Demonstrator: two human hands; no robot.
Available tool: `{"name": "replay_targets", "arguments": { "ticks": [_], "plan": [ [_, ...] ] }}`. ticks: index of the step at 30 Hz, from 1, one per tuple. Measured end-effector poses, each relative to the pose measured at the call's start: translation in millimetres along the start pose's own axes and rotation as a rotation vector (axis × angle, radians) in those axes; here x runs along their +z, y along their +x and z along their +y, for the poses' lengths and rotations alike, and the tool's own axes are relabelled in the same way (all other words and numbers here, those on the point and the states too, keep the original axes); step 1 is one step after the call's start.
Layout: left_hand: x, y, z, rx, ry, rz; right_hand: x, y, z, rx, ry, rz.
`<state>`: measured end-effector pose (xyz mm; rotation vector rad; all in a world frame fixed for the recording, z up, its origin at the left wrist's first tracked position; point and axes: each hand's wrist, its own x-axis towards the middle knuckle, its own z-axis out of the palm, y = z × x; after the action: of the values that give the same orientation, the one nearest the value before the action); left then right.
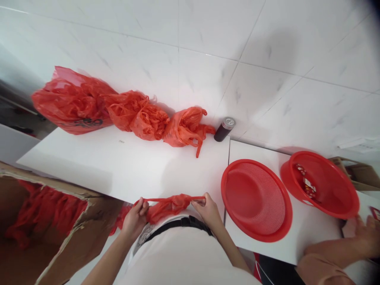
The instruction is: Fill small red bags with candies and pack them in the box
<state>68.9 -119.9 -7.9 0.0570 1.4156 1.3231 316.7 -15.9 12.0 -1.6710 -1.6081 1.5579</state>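
Note:
A crumpled red plastic bag (169,208) is stretched between my two hands at the table's front edge, close to my body. My left hand (135,217) is closed on one end of it, and my right hand (208,209) pinches the other end between thumb and fingers. A thin twisted strip of the bag runs taut along its top. More red plastic shows just left of my left hand, partly hidden by it. Right of my right hand stands a red mesh basket (230,174) with nothing visible inside.
Several stuffed red bags (151,120) line the wall side of the white table (133,166). A dark can (222,130) stands beside them. A red basin (329,190) holds small packets. An open cardboard box (86,241) with red bags is at left. Another person's hand (365,235) is at right.

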Motion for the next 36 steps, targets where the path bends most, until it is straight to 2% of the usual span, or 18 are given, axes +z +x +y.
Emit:
{"name": "replay_targets", "arguments": {
  "ticks": [2, 5, 9, 12, 14, 15, 17, 19, 21, 24, 26, 29, 36],
  "plan": [
    [-7, 1, 4, -0.002, -0.097, -0.002, 1, 3, 2, -0.008, -0.039, 0.030],
    [-16, 6, 5, 0.026, -0.033, 0.027, 2, 7, 1, -0.022, -0.053, 0.053],
    [-27, 22, 2, 0.102, 0.219, 0.208, 5, 16, -8, -0.109, -0.033, -0.039],
    [-32, 32, 4, 0.168, 0.321, 0.356, 8, 24, -11, -0.144, -0.087, -0.113],
    [-26, 34, 8, 0.255, 0.390, 0.426, 9, 29, -8, -0.127, -0.151, -0.103],
    [-19, 33, 9, 0.342, 0.465, 0.426, 8, 31, -6, -0.121, -0.173, -0.088],
    [2, 31, 10, 0.586, 0.720, 0.332, 5, 32, -2, -0.126, -0.173, -0.066],
    [28, 33, 7, 0.778, 1.060, 0.146, 0, 30, -1, -0.137, -0.148, -0.053],
    [51, 40, 3, 0.760, 1.324, -0.002, -7, 26, -3, -0.138, -0.126, -0.035],
    [65, 57, 5, 0.578, 1.465, -0.058, -17, 18, -4, -0.135, -0.089, 0.005],
    [57, 67, 16, 0.504, 1.457, -0.034, -23, 13, 0, -0.122, -0.063, 0.034],
    [26, 79, 49, 0.403, 1.435, 0.069, -32, 6, 13, -0.077, -0.031, 0.073],
    [-70, 102, 150, 0.311, 1.448, 0.557, -45, 1, 33, -0.045, -0.055, 0.097]
  ]
}}
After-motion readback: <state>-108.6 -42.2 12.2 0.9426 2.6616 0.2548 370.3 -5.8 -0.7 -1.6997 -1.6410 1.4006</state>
